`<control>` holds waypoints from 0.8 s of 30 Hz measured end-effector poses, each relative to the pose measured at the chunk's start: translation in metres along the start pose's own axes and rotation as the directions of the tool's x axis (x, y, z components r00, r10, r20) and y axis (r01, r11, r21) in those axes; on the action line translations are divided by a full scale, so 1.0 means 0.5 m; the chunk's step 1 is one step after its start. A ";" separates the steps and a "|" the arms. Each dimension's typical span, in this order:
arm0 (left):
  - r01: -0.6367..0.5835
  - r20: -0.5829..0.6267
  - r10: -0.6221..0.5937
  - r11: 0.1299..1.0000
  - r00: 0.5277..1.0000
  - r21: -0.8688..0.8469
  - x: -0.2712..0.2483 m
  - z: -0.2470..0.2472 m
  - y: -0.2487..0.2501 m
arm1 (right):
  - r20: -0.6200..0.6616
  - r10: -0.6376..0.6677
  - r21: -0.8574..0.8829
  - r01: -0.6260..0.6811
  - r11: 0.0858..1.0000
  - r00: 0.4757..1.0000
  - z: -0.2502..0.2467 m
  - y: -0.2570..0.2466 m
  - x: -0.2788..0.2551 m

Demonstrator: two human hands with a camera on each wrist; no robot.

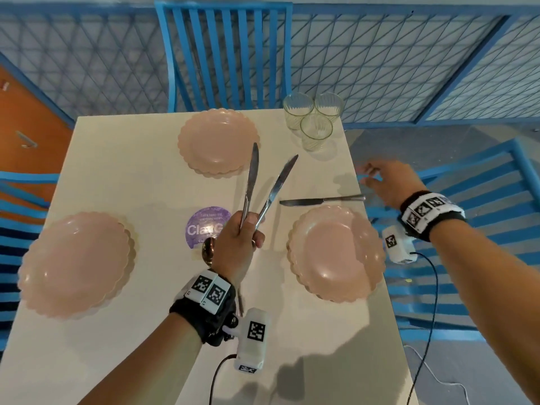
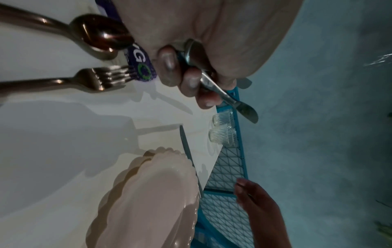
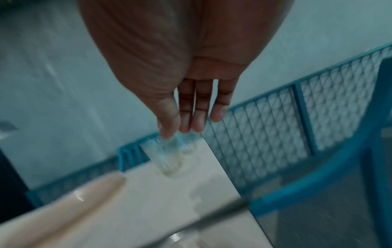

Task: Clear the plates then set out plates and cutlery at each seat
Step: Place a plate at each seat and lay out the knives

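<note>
My left hand (image 1: pixel 238 244) is raised over the middle of the white table (image 1: pixel 122 153) and grips two silver knives (image 1: pixel 263 188) by their handles, blades fanned upward. The left wrist view shows its fingers (image 2: pixel 169 63) curled round those handles. A third knife (image 1: pixel 321 200) lies flat on the table beside the right pink scalloped plate (image 1: pixel 336 252). Other pink plates sit at the far seat (image 1: pixel 217 141) and the left seat (image 1: pixel 76 264). My right hand (image 1: pixel 385 179) hovers past the table's right edge, fingers (image 3: pixel 197 109) straight and empty.
Three clear glasses (image 1: pixel 314 121) stand at the far right corner. A bronze spoon (image 2: pixel 99 35) and fork (image 2: pixel 95 80) lie by a purple sticker (image 1: pixel 204 226). Blue chairs stand at the far side (image 1: pixel 222 54), right (image 1: pixel 467 200) and left (image 1: pixel 20 200).
</note>
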State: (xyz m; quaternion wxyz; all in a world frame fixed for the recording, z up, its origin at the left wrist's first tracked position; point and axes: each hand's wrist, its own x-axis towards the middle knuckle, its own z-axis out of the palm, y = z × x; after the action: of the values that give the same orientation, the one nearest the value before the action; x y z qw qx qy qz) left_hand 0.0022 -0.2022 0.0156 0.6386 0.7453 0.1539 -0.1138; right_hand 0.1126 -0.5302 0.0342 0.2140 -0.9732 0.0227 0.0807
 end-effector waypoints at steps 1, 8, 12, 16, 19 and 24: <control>-0.003 -0.009 0.003 1.000 1.000 0.020 -0.004 -0.011 -0.002 | -0.060 -0.010 -0.005 0.010 1.000 0.998 -0.022 -0.015 -0.029; -0.128 -0.031 0.159 0.886 0.987 0.445 -0.060 -0.076 0.050 | -0.085 -0.723 -0.117 0.713 0.691 0.686 0.012 -0.293 -0.231; -0.173 -0.002 0.221 0.768 0.975 0.617 -0.103 -0.132 0.065 | 0.104 -0.835 -0.317 0.814 0.487 0.541 0.090 -0.414 -0.251; -0.104 -0.003 0.118 0.884 0.993 0.456 -0.113 -0.205 0.040 | 0.144 -0.860 -0.371 0.832 0.412 0.490 0.131 -0.489 -0.268; -0.008 0.011 0.005 0.959 1.000 0.284 -0.104 -0.266 0.047 | 0.230 -0.840 -0.379 0.840 0.388 0.491 0.169 -0.535 -0.261; 0.009 -0.282 -0.001 1.000 0.959 0.027 -0.029 -0.423 0.066 | 0.334 -0.633 -0.260 0.714 0.651 0.699 0.203 -0.657 -0.177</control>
State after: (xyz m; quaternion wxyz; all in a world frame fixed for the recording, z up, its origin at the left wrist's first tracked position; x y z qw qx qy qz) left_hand -0.0043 0.0008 0.0846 0.5993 0.7626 0.2434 -0.0102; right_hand 0.0362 -0.1883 0.0935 0.0423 -0.9181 -0.3808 0.1014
